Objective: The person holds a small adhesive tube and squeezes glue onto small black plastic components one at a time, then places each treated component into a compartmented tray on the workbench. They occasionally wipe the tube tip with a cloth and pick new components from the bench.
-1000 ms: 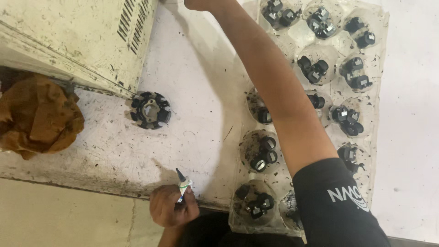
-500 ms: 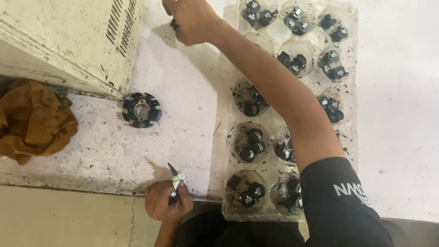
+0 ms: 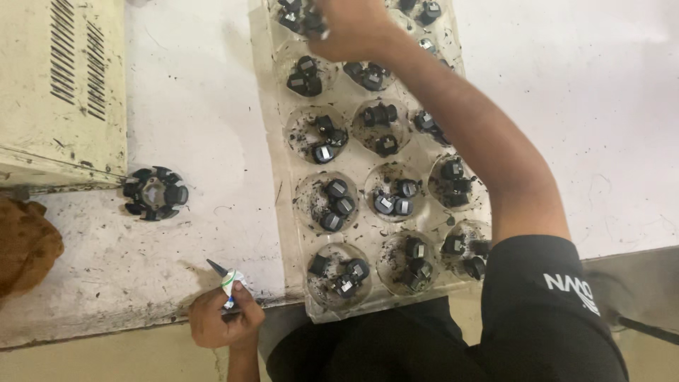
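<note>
Since a moment ago, right hand (image 3: pixel 350 28) swung from the table's far edge onto the clear parts tray (image 3: pixel 283 177), fingers closing over small black parts (image 3: pixel 304 20) in a far cup; a clean pinch-and-lift seems next. Left hand (image 3: pixel 223 322) grips a small glue tube (image 3: pixel 228 281).

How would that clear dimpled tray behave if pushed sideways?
The clear tray looks thin and moulded, so it would probably flex rather than slide stiffly. The small black parts sit loose in its cups and may rattle or hop out.

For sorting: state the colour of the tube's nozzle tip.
Black, on the small tube in the left hand; head view.
</note>
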